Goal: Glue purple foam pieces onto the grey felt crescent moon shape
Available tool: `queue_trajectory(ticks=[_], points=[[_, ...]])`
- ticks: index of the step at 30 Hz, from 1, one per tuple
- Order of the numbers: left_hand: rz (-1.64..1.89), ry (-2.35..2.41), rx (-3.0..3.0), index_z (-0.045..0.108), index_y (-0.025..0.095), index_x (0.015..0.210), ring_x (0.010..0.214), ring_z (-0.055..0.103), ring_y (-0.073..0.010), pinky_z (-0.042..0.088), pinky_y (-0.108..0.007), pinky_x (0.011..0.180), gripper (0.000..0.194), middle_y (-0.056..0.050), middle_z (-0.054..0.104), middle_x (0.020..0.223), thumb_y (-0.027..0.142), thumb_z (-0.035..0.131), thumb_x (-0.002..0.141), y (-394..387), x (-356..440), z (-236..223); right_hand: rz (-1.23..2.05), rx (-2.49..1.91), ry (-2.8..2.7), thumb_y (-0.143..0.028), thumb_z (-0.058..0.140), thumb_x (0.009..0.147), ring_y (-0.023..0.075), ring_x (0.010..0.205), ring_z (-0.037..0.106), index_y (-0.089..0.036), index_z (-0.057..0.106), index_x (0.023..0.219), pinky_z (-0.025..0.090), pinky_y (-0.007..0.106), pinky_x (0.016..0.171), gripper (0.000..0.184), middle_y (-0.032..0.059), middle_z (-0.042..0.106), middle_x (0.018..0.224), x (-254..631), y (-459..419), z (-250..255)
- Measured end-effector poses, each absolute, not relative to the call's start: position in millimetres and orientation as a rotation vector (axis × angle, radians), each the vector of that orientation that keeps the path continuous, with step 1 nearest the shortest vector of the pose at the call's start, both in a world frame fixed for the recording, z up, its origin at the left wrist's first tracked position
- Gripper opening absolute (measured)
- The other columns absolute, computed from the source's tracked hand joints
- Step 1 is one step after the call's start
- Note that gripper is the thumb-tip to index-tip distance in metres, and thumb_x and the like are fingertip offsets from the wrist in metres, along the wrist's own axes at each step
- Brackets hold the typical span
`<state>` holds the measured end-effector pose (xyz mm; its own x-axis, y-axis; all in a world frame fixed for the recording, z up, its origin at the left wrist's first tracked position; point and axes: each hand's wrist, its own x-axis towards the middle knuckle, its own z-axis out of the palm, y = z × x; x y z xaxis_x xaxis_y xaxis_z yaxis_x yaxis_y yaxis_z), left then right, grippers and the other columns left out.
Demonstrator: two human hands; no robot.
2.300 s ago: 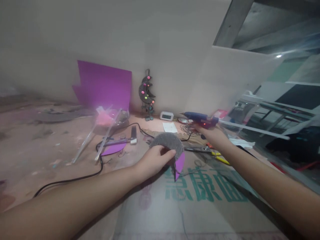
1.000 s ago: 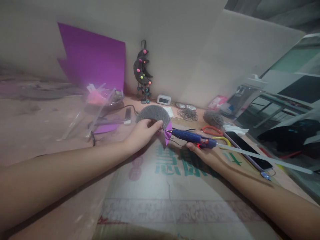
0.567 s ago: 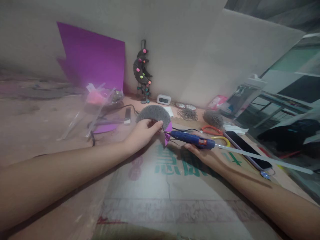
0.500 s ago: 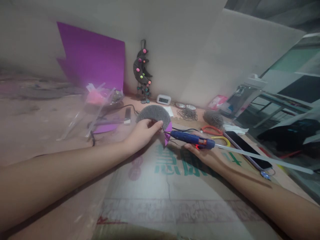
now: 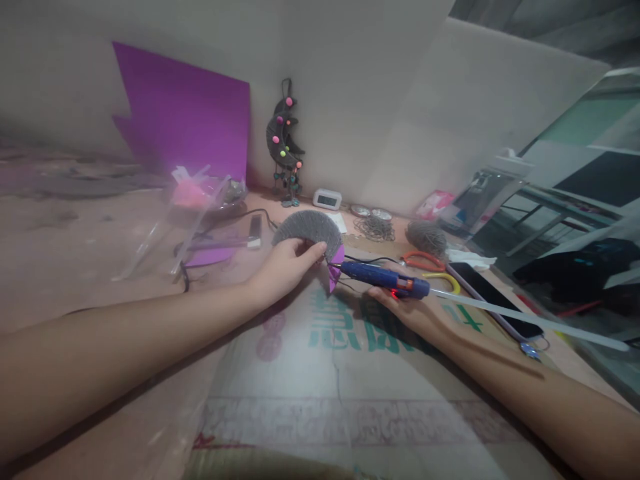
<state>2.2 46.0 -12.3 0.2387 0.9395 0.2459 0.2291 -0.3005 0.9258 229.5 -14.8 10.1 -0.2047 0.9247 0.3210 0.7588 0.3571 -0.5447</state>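
My left hand point(image 5: 295, 261) pinches a crescent point(image 5: 311, 227) wrapped in grey yarn, holding it above the cardboard. A bare purple tip point(image 5: 336, 269) of the crescent sticks out at its right end. My right hand point(image 5: 395, 301) grips a blue hot glue gun point(image 5: 383, 277), whose red light is lit. The gun's nozzle points left and meets the purple tip, at the edge of the yarn. A long clear glue stick point(image 5: 530, 319) juts out from the back of the gun. Most fingers of my right hand are hidden behind the gun.
Beneath my hands lies printed cardboard point(image 5: 280, 420). A phone point(image 5: 493, 300), orange-handled scissors point(image 5: 424, 260) and a grey yarn ball point(image 5: 427, 237) are at the right. Behind stand a small clock point(image 5: 327, 199), a decorated moon hanging point(image 5: 285, 143) and a purple sheet point(image 5: 190, 120). Glue sticks point(image 5: 193, 240) lie left.
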Motion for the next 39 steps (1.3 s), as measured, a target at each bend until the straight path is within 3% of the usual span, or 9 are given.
queue_trajectory(ticks=[3,14,22,39], points=[[1.104,1.103,1.715,0.063,0.015,0.077,0.069,0.057,-0.0165,0.04,-0.027,0.067,0.04,-0.003,0.067,0.076,0.053,0.051,0.084,46.9,2.0,-12.4,0.403,-1.455,-2.007,-0.046,0.059,0.08,0.0214,0.072,0.062,-0.023,0.061,0.094,0.049,0.032,0.06,0.027,0.0039,0.067,0.083,228.3,-15.5,11.6],[1.11,1.111,1.686,0.063,0.015,0.076,0.068,0.057,-0.0164,0.039,-0.027,0.065,0.04,-0.004,0.067,0.074,0.053,0.052,0.084,46.7,2.3,-12.0,0.289,-1.487,-1.992,-0.048,0.059,0.08,0.0226,0.076,0.064,-0.023,0.063,0.094,0.051,0.032,0.062,0.029,0.0043,0.068,0.084,234.0,-14.2,6.0],[1.108,1.106,1.689,0.063,0.015,0.075,0.067,0.057,-0.0158,0.039,-0.026,0.064,0.038,-0.004,0.068,0.075,0.051,0.053,0.084,46.4,2.8,-11.8,0.207,-1.5,-2.012,-0.045,0.057,0.083,0.0216,0.078,0.064,-0.024,0.059,0.085,0.052,0.031,0.065,0.021,0.0034,0.068,0.083,237.3,-9.9,5.0],[1.1,1.118,1.69,0.065,0.016,0.077,0.07,0.059,-0.0178,0.042,-0.028,0.067,0.04,-0.005,0.069,0.078,0.053,0.052,0.083,47.8,2.5,-13.1,0.208,-1.524,-1.966,-0.049,0.057,0.082,0.0219,0.072,0.061,-0.024,0.058,0.081,0.05,0.033,0.063,0.025,0.0041,0.065,0.077,236.6,-10.8,8.0]])
